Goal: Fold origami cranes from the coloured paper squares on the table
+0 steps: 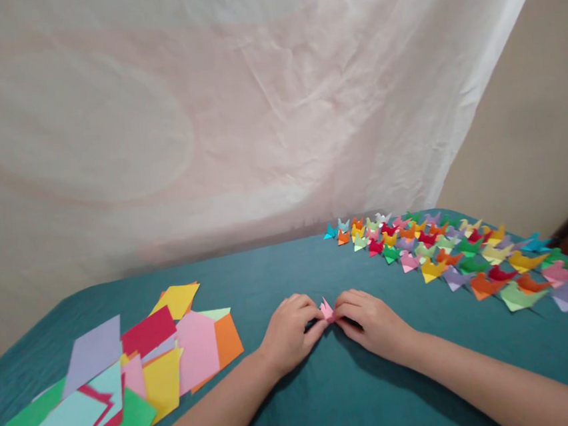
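Note:
A small pink origami bird (pixel 327 311) is pinched between my two hands, just above the teal cloth at the middle of the table. On its left side, my left hand (pixel 295 324) grips it with thumb and fingertips. My right hand (pixel 369 318) holds the opposite side in the same kind of pinch. Pointed folds stick up between the fingers; the bird's lower part is partly hidden by the fingertips.
Loose coloured paper sheets (pixel 196 348) lie overlapping at the left. Rows of folded paper birds (pixel 435 269) in many colours stand at the right. The table is covered with a teal cloth (pixel 269 268). A pale curtain (pixel 234 110) hangs behind it.

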Demonstrator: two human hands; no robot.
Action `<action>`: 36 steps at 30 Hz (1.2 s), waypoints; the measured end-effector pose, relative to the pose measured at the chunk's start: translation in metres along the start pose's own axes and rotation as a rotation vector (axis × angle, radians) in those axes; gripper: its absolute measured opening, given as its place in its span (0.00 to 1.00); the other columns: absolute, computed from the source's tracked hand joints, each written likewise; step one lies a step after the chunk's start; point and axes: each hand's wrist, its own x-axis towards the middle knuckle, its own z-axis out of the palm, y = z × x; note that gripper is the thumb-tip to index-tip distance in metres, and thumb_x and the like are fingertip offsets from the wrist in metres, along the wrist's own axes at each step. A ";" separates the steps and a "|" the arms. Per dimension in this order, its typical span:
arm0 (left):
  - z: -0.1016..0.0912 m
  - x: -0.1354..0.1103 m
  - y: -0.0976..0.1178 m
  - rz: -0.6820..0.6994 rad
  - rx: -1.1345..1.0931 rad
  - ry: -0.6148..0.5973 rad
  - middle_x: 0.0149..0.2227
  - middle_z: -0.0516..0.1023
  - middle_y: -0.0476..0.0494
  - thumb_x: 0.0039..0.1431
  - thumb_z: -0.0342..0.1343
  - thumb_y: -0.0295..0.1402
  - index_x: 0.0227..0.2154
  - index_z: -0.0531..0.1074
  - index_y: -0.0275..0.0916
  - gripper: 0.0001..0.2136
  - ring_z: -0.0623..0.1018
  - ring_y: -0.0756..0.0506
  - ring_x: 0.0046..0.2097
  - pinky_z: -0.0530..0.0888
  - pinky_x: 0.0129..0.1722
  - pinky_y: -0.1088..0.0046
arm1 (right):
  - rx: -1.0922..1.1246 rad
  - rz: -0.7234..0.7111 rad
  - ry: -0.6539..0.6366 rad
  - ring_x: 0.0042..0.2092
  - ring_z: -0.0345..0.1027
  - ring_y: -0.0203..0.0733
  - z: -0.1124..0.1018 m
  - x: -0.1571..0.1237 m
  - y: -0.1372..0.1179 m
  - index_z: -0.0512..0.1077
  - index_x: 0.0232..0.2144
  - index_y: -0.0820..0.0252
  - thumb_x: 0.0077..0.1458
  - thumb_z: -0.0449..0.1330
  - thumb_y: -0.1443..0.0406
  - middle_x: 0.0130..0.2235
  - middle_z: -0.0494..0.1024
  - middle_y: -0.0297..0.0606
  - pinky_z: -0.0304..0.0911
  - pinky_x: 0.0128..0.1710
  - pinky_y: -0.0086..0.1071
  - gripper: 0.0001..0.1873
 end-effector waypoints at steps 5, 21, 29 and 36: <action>0.000 0.002 0.001 -0.055 -0.041 0.014 0.34 0.71 0.45 0.62 0.49 0.35 0.32 0.75 0.40 0.10 0.69 0.46 0.38 0.66 0.40 0.70 | 0.186 0.113 -0.003 0.37 0.66 0.39 0.000 0.003 0.003 0.71 0.29 0.59 0.57 0.54 0.70 0.34 0.72 0.37 0.63 0.39 0.32 0.08; 0.006 0.004 -0.003 -0.104 -0.034 0.073 0.35 0.71 0.46 0.59 0.52 0.35 0.33 0.68 0.37 0.06 0.68 0.46 0.38 0.66 0.39 0.70 | 0.224 0.226 0.010 0.35 0.64 0.39 0.006 0.011 0.003 0.68 0.25 0.61 0.54 0.56 0.70 0.30 0.69 0.36 0.60 0.38 0.33 0.06; -0.002 -0.002 0.011 0.116 0.215 -0.003 0.45 0.71 0.42 0.62 0.46 0.27 0.42 0.68 0.36 0.09 0.67 0.44 0.49 0.64 0.48 0.65 | 0.224 0.262 0.000 0.36 0.62 0.39 0.007 0.010 0.003 0.65 0.25 0.61 0.52 0.56 0.71 0.31 0.68 0.36 0.58 0.38 0.32 0.06; 0.006 -0.010 0.016 0.265 0.506 -0.024 0.48 0.72 0.39 0.63 0.42 0.25 0.46 0.68 0.33 0.13 0.67 0.44 0.53 0.59 0.55 0.62 | 0.214 0.237 0.011 0.35 0.61 0.39 0.011 0.009 0.007 0.64 0.25 0.61 0.52 0.56 0.71 0.31 0.67 0.35 0.58 0.37 0.32 0.06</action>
